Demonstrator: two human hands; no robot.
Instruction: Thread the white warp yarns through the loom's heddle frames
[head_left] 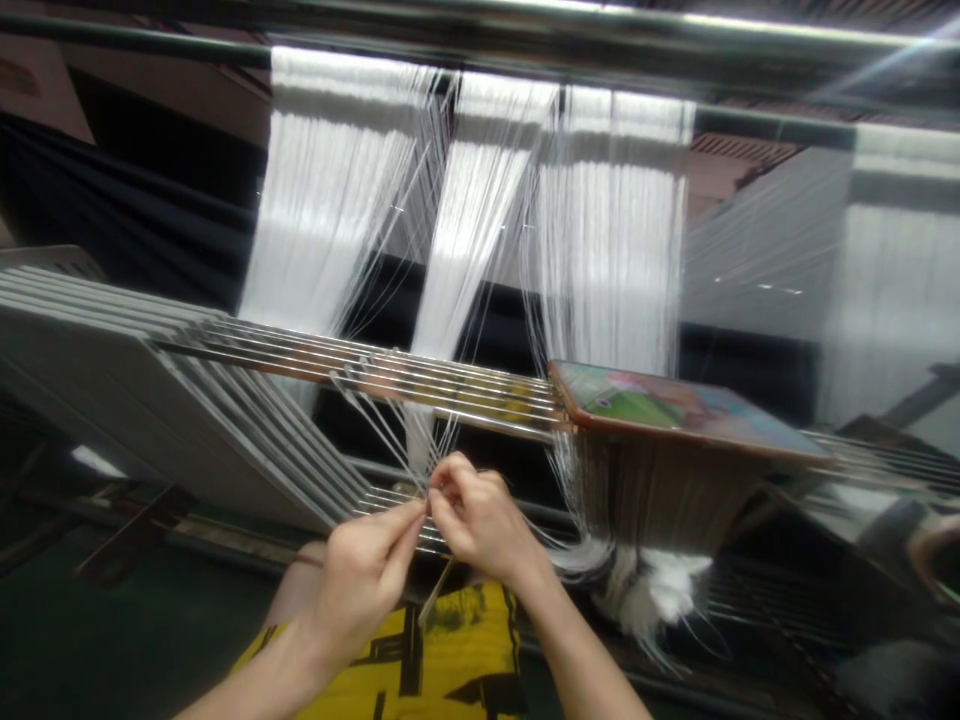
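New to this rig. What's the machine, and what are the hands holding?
This is one picture from a camera worn on the person's head, looking forward and down. The machine looks like a loom or similar thread frame. White warp threads hang in sheets from an overhead bar towards a row of parallel metal rods. Stacked grey panels sit at the left. A tablet showing a colourful image sits at the rods' right end, above a hanging brown thread bundle. Below the rods, the bare left hand and right hand meet, pinching fine threads. How many is too small to tell.
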